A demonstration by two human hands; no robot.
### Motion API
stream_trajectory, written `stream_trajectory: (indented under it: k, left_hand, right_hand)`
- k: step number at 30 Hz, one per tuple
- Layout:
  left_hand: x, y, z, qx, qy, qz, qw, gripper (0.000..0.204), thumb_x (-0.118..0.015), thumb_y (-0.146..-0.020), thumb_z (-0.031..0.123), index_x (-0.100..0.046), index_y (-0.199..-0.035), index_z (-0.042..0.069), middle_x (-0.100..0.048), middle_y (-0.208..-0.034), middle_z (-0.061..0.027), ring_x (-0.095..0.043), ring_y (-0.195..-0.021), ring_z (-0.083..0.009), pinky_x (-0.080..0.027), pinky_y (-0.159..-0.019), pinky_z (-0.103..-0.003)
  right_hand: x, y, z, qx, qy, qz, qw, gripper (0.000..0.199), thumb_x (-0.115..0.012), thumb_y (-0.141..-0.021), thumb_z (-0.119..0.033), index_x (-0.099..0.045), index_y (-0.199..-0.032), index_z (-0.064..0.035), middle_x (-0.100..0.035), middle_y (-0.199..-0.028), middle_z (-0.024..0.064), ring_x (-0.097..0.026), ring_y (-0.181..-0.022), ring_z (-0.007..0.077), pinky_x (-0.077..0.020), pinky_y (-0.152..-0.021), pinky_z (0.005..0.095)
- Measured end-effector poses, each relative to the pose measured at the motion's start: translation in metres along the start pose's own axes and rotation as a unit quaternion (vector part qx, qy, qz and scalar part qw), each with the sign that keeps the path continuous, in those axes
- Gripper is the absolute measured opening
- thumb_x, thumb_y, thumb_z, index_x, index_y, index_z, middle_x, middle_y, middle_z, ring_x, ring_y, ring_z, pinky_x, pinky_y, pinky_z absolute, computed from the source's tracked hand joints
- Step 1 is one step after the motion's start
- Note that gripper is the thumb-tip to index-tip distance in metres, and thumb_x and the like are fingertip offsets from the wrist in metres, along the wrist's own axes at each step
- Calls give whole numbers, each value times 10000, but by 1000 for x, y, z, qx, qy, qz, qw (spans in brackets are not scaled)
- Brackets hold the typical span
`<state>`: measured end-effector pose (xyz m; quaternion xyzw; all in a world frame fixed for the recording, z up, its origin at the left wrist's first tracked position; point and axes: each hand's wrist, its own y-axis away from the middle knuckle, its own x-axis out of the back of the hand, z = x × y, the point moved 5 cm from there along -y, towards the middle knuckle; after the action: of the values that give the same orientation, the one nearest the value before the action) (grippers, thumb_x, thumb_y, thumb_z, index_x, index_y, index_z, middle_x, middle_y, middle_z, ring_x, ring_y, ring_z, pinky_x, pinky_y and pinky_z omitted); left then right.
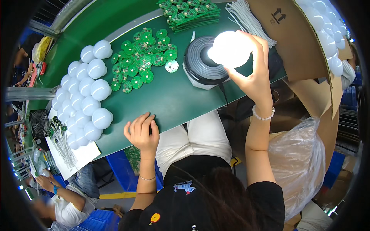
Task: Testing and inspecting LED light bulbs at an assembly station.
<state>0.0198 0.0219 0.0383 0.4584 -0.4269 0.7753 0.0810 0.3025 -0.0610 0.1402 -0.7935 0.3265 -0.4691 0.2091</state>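
Note:
My right hand is closed around a brightly glowing white light bulb, thumb below and fingers above. The bulb's narrow end points left, over a dark round ringed device; whether they touch, I cannot tell. At the near edge of the green table, my left hand lies with fingers loosely bent and apart, holding nothing. Beyond it lies a heap of small round green circuit boards. One pale round board sits at the heap's right side, close to the device.
White bulbs are grouped at the left. Stacked circuit-board panels and bundled white wires lie at the far side. A cardboard box borders the right, with plastic wrap below. Another person is at lower left.

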Motion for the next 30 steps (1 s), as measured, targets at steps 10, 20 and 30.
stream_trajectory:
  k: [10, 20, 30]
  left_hand:
    - [0, 1, 0, 4, -2, 0, 1000, 62, -628, -757, 131, -661, -808, 145, -654, -914, 28, -596, -879, -150, -324, -939, -361]
    - [1, 2, -1, -4, -4, 10, 1000, 61, -625, -754, 129, -653, -806, 145, -651, -915, 31, -597, -870, -154, -327, -933, -361]
    - [2, 2, 0, 0, 13, 17, 1000, 53, -617, -764, 100, -650, -796, 127, -659, -920, 11, -600, -870, -169, -328, -941, -370]
  right_hand:
    - [-23, -22, -2, 66, 10, 70, 995, 727, -846, -551, -290, -519, -1159, -62, -491, -1038, 123, -515, -944, 293, -434, -807, 392]
    - [-31, -11, 4, 27, -75, 57, 995, 809, -843, -573, -279, -418, -1228, -66, -475, -1209, 119, -449, -1123, 293, -306, -982, 408]
    - [-24, -12, 2, 9, -87, 33, 996, 719, -840, -573, -190, -477, -1175, -40, -462, -1193, 141, -465, -1114, 289, -391, -960, 383]
